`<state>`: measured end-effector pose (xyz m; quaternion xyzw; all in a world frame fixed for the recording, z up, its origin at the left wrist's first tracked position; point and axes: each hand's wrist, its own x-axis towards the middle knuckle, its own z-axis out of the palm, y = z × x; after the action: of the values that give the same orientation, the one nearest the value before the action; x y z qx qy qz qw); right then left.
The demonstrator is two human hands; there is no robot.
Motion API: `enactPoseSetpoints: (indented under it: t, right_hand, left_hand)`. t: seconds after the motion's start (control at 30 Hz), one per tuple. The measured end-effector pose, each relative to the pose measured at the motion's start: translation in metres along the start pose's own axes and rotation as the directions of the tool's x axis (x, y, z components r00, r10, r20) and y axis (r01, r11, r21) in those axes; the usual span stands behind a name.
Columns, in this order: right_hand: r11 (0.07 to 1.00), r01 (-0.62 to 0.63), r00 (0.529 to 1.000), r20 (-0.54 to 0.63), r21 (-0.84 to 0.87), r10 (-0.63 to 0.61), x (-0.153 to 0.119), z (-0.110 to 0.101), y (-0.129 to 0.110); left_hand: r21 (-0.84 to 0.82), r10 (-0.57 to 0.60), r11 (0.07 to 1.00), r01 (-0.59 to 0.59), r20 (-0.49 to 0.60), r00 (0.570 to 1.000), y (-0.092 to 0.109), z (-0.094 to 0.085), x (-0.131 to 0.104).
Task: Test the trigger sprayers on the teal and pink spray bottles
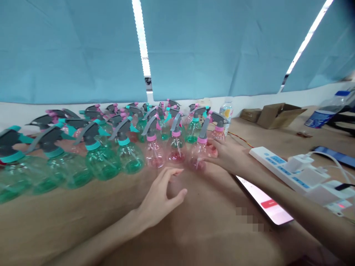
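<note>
My right hand [226,153] reaches in from the right and closes on the side of a clear pink spray bottle [197,157] with a pink collar and grey trigger. Some of its fingers are hidden behind the bottle. My left hand [162,192] hovers over or rests on the table in front of the row, fingers curved and thumb apart, holding nothing. Just beyond it stand two more pink spray bottles [154,153]. Green spray bottles [101,164] with turquoise collars continue the front row to the left, coloured liquid low inside.
More spray bottles [194,129] crowd behind the front row. A lit phone [269,203] lies under my right forearm. Farther right are a white power strip [277,166] with plugged chargers, another phone [335,155], an open cardboard box [277,116] and a blue-labelled bottle [323,114].
</note>
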<state>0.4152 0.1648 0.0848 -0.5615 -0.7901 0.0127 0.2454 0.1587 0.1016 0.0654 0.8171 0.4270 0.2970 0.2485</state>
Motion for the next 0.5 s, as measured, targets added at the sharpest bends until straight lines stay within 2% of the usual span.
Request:
enactPoseSetpoints:
  t: [0.2, 0.5]
  right_hand:
    - [1.0, -0.027, 0.999, 0.021, -0.007, 0.027, 0.025, 0.008, 0.019]
    - [0.998, -0.057, 0.998, 0.024, -0.027, 0.058, 0.037, 0.011, 0.02]
  left_hand:
    - [0.036, 0.001, 0.999, -0.001, 0.014, 1.0, -0.005, -0.003, -0.007]
    - [0.031, -0.001, 1.0, 0.0, 0.031, 1.0, -0.012, 0.001, 0.001]
